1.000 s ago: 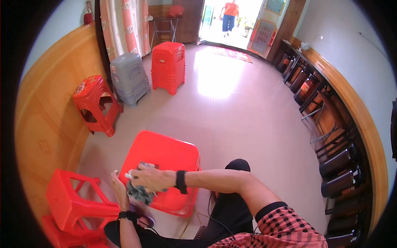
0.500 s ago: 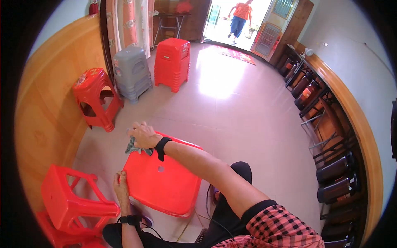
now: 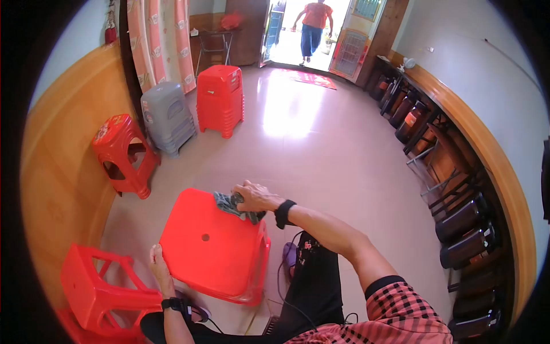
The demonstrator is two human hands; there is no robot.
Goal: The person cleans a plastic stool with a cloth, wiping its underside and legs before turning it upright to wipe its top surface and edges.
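Observation:
A red plastic stool (image 3: 215,246) with a small hole in its seat stands in front of me. My left hand (image 3: 161,269) is closed on the near left edge of the seat. My right hand (image 3: 256,196), with a black band at the wrist, grips a grey-green cloth (image 3: 229,206). That cloth lies against the seat's far right edge and hangs slightly over it. The fingertips of my right hand are partly hidden by the bunched cloth.
Another red stool (image 3: 94,284) lies tipped at lower left. Beyond are a red stool (image 3: 125,155), stacked grey stools (image 3: 167,112) and stacked red stools (image 3: 219,97). Dark jars (image 3: 467,246) line the right wall. A person (image 3: 314,26) is at the doorway.
My right hand has moved the cloth from the seat's far left corner to its far right edge. My left hand stays at the left edge. The person in the doorway has come closer.

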